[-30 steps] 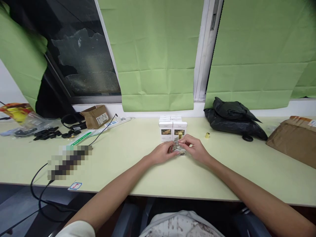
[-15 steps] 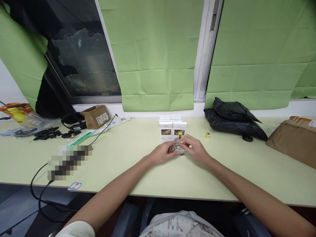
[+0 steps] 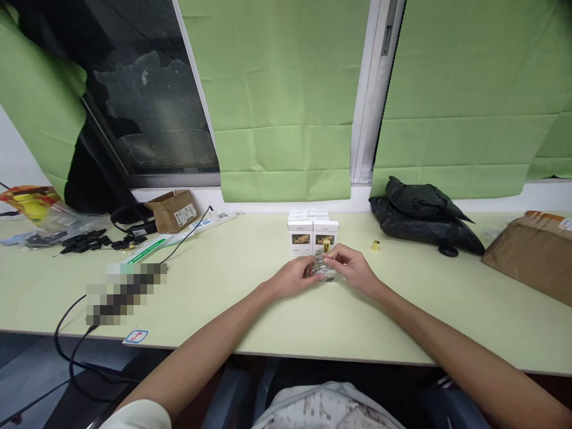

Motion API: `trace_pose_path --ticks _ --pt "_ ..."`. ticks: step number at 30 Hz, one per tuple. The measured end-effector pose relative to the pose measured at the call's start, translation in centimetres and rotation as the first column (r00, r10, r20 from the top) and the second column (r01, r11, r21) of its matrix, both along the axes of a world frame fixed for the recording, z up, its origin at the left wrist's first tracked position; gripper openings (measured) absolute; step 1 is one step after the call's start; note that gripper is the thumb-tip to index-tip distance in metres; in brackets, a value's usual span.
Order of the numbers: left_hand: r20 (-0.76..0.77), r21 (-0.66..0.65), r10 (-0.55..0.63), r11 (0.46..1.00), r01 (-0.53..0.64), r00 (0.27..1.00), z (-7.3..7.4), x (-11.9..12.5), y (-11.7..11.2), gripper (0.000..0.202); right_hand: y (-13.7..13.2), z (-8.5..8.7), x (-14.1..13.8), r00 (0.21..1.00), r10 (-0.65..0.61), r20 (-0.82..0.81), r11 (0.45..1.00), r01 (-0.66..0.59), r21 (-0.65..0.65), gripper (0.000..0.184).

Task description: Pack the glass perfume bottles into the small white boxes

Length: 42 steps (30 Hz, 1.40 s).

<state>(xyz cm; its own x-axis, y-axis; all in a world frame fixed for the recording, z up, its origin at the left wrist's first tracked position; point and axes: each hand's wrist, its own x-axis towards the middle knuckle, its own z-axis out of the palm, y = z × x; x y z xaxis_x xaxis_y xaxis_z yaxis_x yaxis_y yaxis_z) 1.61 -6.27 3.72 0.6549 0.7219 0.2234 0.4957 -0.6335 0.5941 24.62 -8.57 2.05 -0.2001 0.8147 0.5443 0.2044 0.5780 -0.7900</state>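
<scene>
A clear glass bottle (image 3: 329, 274), which looks like a perfume bottle, stands upright on the table in front of the white boxes. Its neck carries a gold top (image 3: 326, 245). My left hand (image 3: 295, 276) is closed around the left side of the bottle, thumb low on its front. Just under the gold top, the fingertips of my right hand (image 3: 351, 266) pinch at the bottle's neck; what exactly they grip is partly hidden. A small gold cap (image 3: 375, 245) lies apart on the table, to the right of my right hand.
Several white boxes with flower pictures (image 3: 301, 237) stand just behind the bottle. At the right are a black plastic bag (image 3: 420, 217), a black round object (image 3: 448, 251) and a brown package (image 3: 534, 253). An open cardboard box (image 3: 172, 212) and cables lie left.
Hardly anything differs. Both hands keep their places at the bottle, with only a very slight shift of the right fingers near the gold top.
</scene>
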Motion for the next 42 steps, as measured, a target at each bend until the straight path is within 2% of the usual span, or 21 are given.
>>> trace_pose_path --ticks 5,8,14,22,26,31,38,42 --pt "-0.001 0.003 0.010 1.000 -0.010 1.000 0.05 0.06 -0.08 0.041 -0.75 0.44 -0.03 0.984 -0.098 0.148 0.981 0.070 0.183 0.024" --pt "0.001 0.014 0.013 1.000 -0.013 1.000 -0.02 0.08 -0.05 0.041 -0.88 0.43 -0.09 0.979 -0.114 0.167 0.973 0.076 0.216 0.023" --pt "0.004 0.025 0.005 1.000 -0.005 1.000 -0.16 0.02 0.05 0.038 -0.83 0.48 0.00 0.988 -0.092 0.125 0.988 0.076 0.131 0.022" --pt "0.003 0.008 -0.013 1.000 0.013 1.000 -0.06 -0.06 0.07 0.038 -0.65 0.16 0.24 1.000 0.013 0.028 1.000 -0.013 -0.002 0.023" --pt "0.003 0.006 -0.009 1.000 0.009 1.000 -0.07 -0.06 0.07 0.039 -0.49 -0.01 0.00 1.000 0.008 0.004 1.000 -0.008 0.002 0.021" --pt "-0.004 0.001 -0.013 1.000 0.013 1.000 0.03 -0.06 0.04 0.040 -0.52 0.14 -0.40 0.997 -0.078 0.007 0.995 0.078 0.065 0.023" --pt "0.002 0.020 -0.022 1.000 0.022 1.000 -0.28 -0.11 0.28 0.037 -1.11 0.34 -0.19 1.000 -0.010 0.013 1.000 0.010 -0.021 0.025" --pt "0.011 0.026 -0.022 0.999 0.021 1.000 -0.38 -0.15 0.32 0.036 -1.10 0.32 -0.34 1.000 -0.003 -0.001 1.000 0.003 -0.027 0.024"
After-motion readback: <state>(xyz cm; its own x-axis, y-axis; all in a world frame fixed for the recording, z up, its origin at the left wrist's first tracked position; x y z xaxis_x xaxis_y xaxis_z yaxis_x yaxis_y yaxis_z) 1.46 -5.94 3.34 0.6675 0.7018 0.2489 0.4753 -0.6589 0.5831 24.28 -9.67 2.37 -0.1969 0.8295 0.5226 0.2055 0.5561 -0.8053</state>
